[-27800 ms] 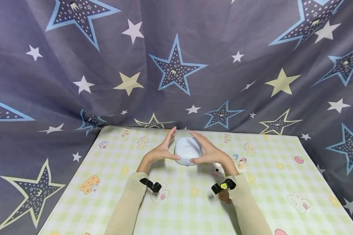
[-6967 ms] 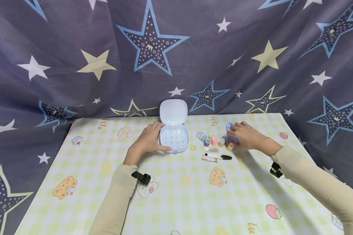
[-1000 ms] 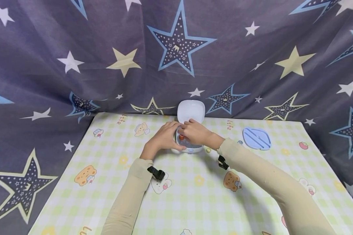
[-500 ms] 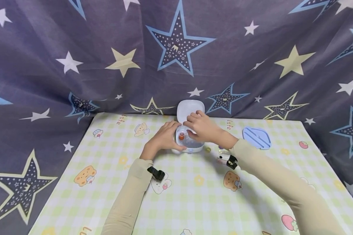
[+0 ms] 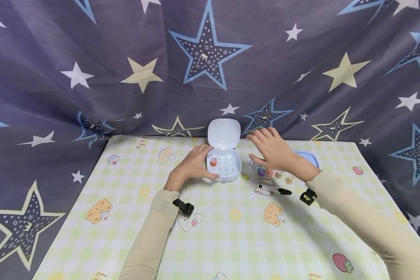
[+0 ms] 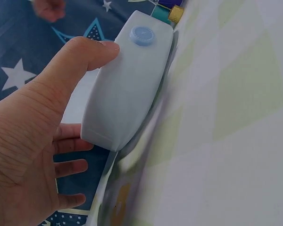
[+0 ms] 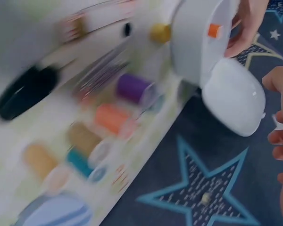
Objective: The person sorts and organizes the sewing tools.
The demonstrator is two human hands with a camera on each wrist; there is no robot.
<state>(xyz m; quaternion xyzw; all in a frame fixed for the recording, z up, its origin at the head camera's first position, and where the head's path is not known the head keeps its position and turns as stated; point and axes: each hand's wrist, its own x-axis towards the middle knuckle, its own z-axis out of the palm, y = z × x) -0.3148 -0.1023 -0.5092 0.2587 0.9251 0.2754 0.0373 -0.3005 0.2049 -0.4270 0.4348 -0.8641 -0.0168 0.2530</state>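
1. The left hand [image 5: 192,163] grips the pale blue-white, round-cornered plastic box [image 5: 232,177] at its left side — thumb against the front, other fingers behind.
2. That box sits on the green-and-white checked tablecloth [image 5: 210,241], its rounded white lid [image 5: 224,132] raised at the back.
3. A small orange-red cylindrical spool [image 5: 213,161] is inside the box, toward the left wall.
4. The right hand [image 5: 274,151] is raised near the purple cylindrical spool [image 5: 261,172] and the tan cylindrical spool [image 5: 289,179] — thumb and fingers spread.
5. Nearer the person lies a slender tool with a black end [image 5: 284,191].
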